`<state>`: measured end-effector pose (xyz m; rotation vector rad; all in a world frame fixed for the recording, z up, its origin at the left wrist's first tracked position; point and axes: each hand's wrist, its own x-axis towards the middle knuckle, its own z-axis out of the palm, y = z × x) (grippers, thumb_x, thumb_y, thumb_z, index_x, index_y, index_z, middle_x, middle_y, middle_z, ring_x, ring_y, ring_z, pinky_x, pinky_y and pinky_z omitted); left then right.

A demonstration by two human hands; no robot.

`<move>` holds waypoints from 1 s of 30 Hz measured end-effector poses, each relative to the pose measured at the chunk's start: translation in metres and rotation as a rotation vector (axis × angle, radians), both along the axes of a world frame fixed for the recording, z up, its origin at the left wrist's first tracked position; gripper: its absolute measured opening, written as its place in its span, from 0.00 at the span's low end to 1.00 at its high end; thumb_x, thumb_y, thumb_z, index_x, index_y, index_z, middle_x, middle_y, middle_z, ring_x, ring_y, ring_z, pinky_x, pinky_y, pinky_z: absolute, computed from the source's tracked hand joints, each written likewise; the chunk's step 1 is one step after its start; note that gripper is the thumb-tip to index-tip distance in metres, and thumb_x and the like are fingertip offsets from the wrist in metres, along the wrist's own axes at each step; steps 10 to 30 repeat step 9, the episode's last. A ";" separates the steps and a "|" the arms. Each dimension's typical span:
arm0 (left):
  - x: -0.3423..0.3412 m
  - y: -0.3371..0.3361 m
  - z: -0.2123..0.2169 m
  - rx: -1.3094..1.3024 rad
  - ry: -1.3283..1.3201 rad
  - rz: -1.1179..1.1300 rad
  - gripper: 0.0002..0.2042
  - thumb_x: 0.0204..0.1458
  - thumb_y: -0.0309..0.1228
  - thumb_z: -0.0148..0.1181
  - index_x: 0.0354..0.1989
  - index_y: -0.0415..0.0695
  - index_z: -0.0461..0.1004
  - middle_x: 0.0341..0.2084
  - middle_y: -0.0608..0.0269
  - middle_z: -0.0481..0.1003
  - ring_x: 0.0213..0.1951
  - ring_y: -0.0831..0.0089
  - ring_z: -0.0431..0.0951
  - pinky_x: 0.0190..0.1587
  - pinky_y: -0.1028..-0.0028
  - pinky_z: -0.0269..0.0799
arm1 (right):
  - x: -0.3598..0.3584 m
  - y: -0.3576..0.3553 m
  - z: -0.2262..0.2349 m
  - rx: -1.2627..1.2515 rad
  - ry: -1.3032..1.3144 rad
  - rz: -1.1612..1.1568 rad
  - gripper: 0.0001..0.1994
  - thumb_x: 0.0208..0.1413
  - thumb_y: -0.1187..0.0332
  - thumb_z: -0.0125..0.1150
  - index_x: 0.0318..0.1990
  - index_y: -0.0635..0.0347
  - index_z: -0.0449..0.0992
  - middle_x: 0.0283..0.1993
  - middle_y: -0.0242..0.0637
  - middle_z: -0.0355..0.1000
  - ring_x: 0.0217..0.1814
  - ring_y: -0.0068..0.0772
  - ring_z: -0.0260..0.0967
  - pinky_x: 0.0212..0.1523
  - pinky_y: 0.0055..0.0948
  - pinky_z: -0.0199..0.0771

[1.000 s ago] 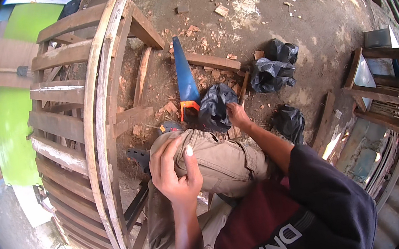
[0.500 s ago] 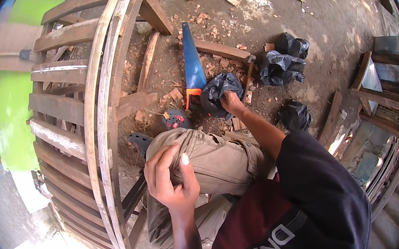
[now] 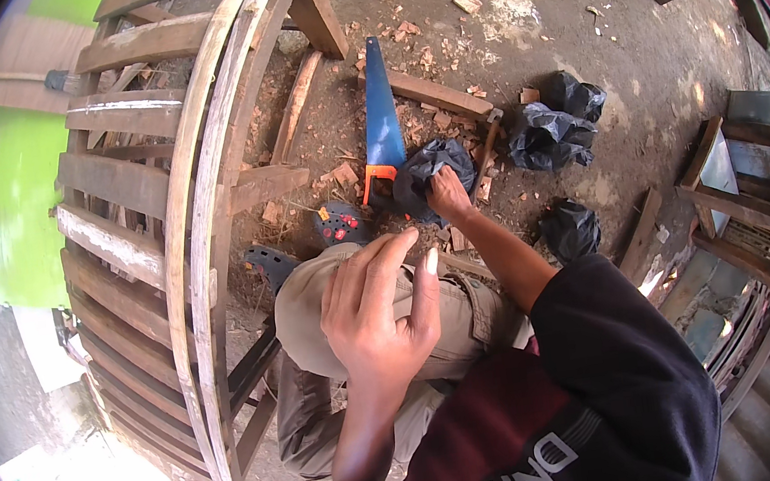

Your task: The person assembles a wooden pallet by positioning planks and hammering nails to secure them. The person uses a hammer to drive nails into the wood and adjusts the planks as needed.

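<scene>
My left hand [image 3: 370,312] rests on my bent knee in khaki trousers [image 3: 454,324], fingers slightly apart and holding nothing. My right hand [image 3: 447,195] reaches down to the dirt floor and grips the edge of a crumpled black plastic bag [image 3: 429,168]; its fingertips are hidden in the folds. A blue handsaw with an orange handle [image 3: 380,115] lies just left of the bag. A wooden-handled hammer [image 3: 487,144] lies just right of it.
A large curved slatted wooden frame [image 3: 192,178] stands at my left. Two more black bags [image 3: 552,121] [image 3: 568,228] lie to the right, and a plank [image 3: 439,97] and wood chips lie beyond. Dark sandals [image 3: 341,223] sit by my foot. Wooden chair frames [image 3: 738,184] stand far right.
My left hand has settled flatter on the knee with the fingers stretched out. My right hand stays on the black bag. The view has shifted slightly.
</scene>
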<state>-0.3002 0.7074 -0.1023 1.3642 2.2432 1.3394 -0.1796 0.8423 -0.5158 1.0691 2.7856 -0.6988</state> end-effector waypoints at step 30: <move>0.000 -0.004 -0.001 0.032 -0.066 0.016 0.11 0.52 0.23 0.69 0.45 0.39 0.81 0.39 0.56 0.82 0.41 0.61 0.82 0.46 0.66 0.77 | 0.076 -0.010 0.022 -0.381 0.215 -0.228 0.29 0.49 0.66 0.70 0.61 0.55 0.71 0.73 0.49 0.58 0.76 0.58 0.49 0.75 0.54 0.48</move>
